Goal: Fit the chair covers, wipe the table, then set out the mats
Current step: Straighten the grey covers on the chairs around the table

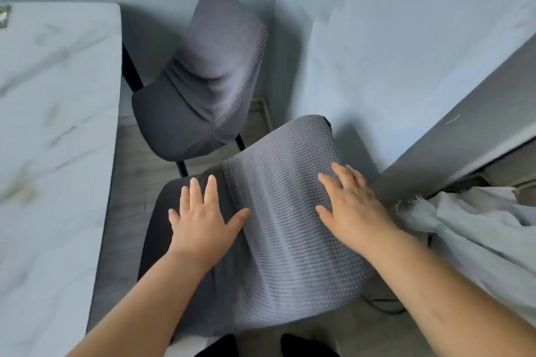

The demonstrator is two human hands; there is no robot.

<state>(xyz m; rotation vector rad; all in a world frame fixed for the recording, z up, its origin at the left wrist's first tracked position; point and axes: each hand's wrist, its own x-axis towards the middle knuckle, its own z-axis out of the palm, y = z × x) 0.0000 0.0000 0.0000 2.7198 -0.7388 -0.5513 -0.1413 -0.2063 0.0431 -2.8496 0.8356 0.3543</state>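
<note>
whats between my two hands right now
Only the grey waffle chair cover, slightly wrinkled, spans from the left hand to the right hand, as the head view shows.

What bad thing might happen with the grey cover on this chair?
1. The cover only lies loose, and the near chair's dark seat shows bare on one side, so it may end up crooked.
2. The left hand and right hand lie flat and grip nothing, so the cover might slide off or keep its folds.
</note>
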